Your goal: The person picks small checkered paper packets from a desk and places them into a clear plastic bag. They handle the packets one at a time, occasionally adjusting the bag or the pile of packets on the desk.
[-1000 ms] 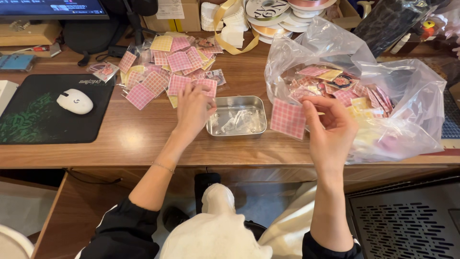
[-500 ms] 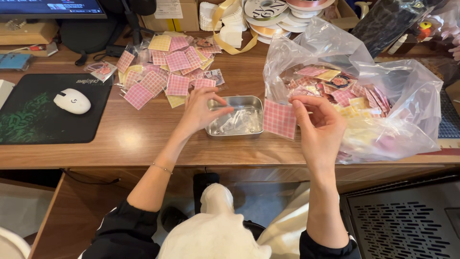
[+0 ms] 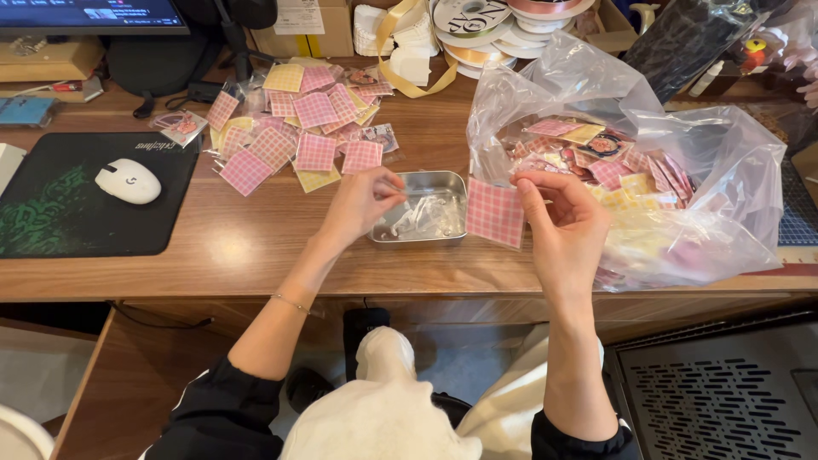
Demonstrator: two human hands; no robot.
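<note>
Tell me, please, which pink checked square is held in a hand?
The pink checked square pinched by the right hand, beside the metal tray; the others lie piled.

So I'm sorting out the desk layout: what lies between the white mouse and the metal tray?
In the head view, bare wooden desk, crossed by the left hand, separates the white mouse from the metal tray.

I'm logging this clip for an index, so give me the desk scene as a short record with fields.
left hand: fingertips at the rim of the metal tray, pinching something small, too small to tell
right hand: holds a pink checked square upright beside the tray
tray contents: clear crumpled bits
plastic bag: open, right of the hands, filled with pink and yellow packets
pile of squares: pink and yellow, behind the tray
mouse: white, on a black mat
</note>
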